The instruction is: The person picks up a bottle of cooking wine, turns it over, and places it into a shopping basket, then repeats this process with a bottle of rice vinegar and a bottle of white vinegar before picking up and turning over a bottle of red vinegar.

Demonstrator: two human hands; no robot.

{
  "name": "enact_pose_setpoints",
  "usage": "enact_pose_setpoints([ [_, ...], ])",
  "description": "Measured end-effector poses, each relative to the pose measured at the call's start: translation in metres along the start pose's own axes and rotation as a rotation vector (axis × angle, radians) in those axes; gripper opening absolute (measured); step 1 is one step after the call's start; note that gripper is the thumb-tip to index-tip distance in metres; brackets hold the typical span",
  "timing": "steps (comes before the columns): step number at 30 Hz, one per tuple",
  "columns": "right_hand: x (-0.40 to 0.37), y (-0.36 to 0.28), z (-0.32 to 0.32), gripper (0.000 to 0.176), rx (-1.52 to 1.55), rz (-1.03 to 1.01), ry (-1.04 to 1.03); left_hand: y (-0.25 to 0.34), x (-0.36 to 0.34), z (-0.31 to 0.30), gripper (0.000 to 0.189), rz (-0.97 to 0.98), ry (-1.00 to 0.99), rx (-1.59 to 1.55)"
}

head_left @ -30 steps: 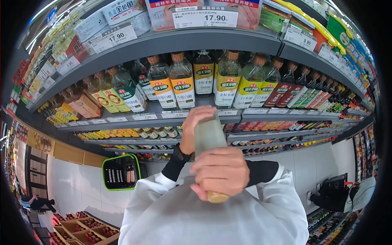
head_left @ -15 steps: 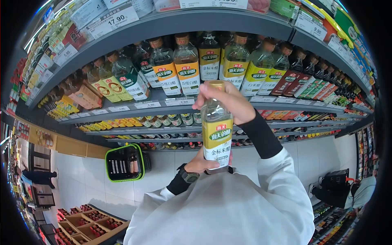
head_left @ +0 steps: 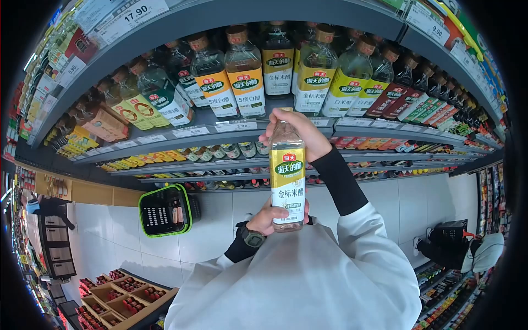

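A clear glass bottle [head_left: 287, 170] with a yellow, green and white label stands nearly upright in front of my chest, its label facing me. My left hand [head_left: 268, 218], with a dark watch [head_left: 253, 238] at the wrist, is wrapped round its base. Around the neck and cap at the top, my right hand [head_left: 304, 133] is closed. Behind the bottle, a shelf edge [head_left: 220, 127] with price tags carries rows of vinegar bottles, among them a similar yellow-labelled one [head_left: 316, 82].
On the floor at left stands a black basket with a green rim [head_left: 141, 214], a bottle inside. A wooden display rack [head_left: 118, 302] is at lower left. A person [head_left: 485, 252] beside a dark basket [head_left: 452, 231] is at right, another person [head_left: 53, 211] at far left.
The bottle has turned more upright, with its label facing me more squarely. The shelf bottles appear slightly higher and larger in view. Both hands keep their hold.
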State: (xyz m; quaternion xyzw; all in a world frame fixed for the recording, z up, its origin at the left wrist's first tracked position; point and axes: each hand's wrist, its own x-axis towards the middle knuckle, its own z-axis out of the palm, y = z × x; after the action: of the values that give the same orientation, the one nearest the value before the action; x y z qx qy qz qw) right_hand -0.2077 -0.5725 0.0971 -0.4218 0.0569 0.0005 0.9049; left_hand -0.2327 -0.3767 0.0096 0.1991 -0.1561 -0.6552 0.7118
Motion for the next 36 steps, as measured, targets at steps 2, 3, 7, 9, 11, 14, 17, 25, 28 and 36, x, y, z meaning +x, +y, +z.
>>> enact_pose_setpoints([
  [2, 0.000, 0.001, -0.002, 0.025, 0.000, -0.004, 0.007, -0.001, 0.000, 0.000, 0.071, -0.006, 0.008, 0.000],
  [3, -0.001, 0.002, -0.003, 0.025, 0.002, -0.005, 0.011, -0.002, -0.001, -0.001, 0.071, -0.009, 0.012, 0.001],
  [7, -0.001, 0.005, -0.007, 0.025, 0.011, -0.004, 0.040, -0.003, -0.002, -0.001, 0.067, -0.013, 0.068, 0.021],
  [9, -0.006, 0.002, -0.006, 0.025, -0.082, -0.041, 0.054, 0.004, -0.005, 0.004, 0.062, -0.022, 0.163, 0.076],
  [11, -0.014, 0.001, -0.002, 0.026, -0.183, -0.069, 0.110, 0.012, -0.006, 0.006, 0.060, -0.001, 0.332, 0.405],
  [14, -0.020, 0.007, 0.000, 0.025, -0.262, -0.076, 0.242, 0.013, -0.004, 0.007, 0.048, 0.025, 0.441, 0.684],
  [17, -0.018, 0.013, -0.006, 0.023, -0.222, -0.077, 0.280, 0.008, -0.001, 0.012, 0.046, 0.040, 0.434, 0.703],
  [25, -0.013, 0.012, -0.018, 0.018, 0.026, -0.029, 0.151, 0.013, 0.007, 0.007, 0.076, 0.028, 0.036, 0.156],
  [28, -0.010, 0.012, -0.018, 0.020, 0.245, 0.034, 0.070, 0.001, 0.015, -0.007, 0.101, -0.027, -0.225, -0.130],
  [36, -0.002, 0.008, -0.011, 0.022, 0.254, 0.056, 0.056, -0.033, 0.027, -0.015, 0.092, -0.063, -0.542, -0.716],
])
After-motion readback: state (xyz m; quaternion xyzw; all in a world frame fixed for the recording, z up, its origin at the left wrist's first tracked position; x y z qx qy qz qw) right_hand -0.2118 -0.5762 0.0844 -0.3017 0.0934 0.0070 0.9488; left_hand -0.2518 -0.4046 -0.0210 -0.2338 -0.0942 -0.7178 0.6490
